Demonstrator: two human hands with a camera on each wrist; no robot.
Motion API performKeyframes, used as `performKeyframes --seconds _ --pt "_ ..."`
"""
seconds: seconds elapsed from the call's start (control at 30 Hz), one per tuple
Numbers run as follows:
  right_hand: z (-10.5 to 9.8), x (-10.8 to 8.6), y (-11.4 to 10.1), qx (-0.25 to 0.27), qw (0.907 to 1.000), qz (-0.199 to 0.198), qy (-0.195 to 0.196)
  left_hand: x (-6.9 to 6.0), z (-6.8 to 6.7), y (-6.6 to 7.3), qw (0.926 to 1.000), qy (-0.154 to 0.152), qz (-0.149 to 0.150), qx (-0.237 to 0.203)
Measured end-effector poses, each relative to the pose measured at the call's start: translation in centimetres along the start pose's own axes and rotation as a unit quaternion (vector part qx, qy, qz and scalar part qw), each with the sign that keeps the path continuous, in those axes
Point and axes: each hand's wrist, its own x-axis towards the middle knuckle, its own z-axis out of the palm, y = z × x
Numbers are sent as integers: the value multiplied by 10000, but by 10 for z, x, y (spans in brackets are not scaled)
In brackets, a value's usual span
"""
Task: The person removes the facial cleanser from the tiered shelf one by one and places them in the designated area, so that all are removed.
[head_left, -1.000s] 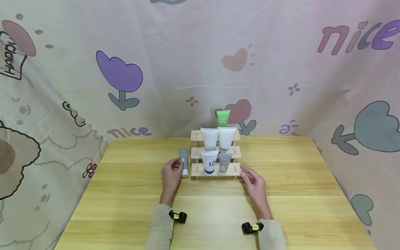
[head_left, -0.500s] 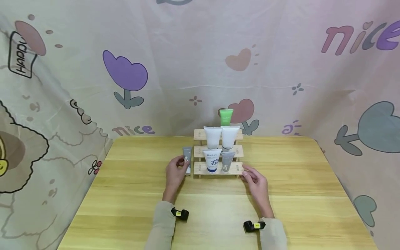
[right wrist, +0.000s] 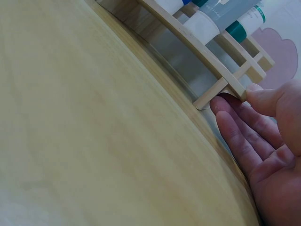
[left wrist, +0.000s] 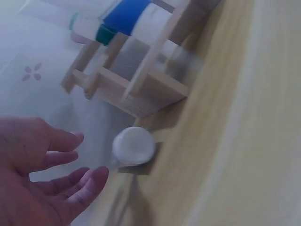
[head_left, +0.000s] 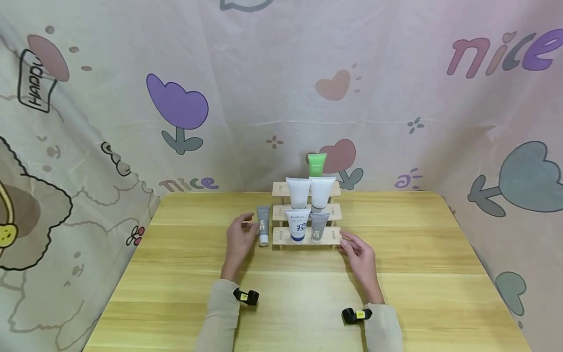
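Now, left hand [head_left: 239,238] loose and free, right hand [head_left: 360,253] pinching the wooden rack [head_left: 280,238]!
The lying gray tube [head_left: 263,222] rests on the table [head_left: 290,298] just beside the left fingertips, unheld; the lowest shelf's end sits between right thumb and fingers.

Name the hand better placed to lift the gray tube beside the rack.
Left, probably: the left hand holds nothing and is beside the gray tube; the right hand grips the wooden rack at its opposite end.

Prob. a staged tabletop set-up, room type unclear: wood-grain table [head_left: 299,288] w/ cartoon-print cloth [head_left: 264,93] behind & both sides.
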Motion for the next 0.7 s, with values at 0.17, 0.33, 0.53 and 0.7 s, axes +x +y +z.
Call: performKeyframes --seconds 0.17,0.33,0.53,0.7 --pt "0 1 0 21 10000 48 -26 6 -11 17 9994 -117 266 -163" --pt "-1 4 16 50 10000 14 30 15 -20 41 9978 -191 484 -399" --pt "-2 7 37 139 9998 16 154 23 -26 76 9932 -321 783 -805" --pt "-1 7 38 267 9994 -90 179 30 -26 109 9848 -454 1136 -1231"
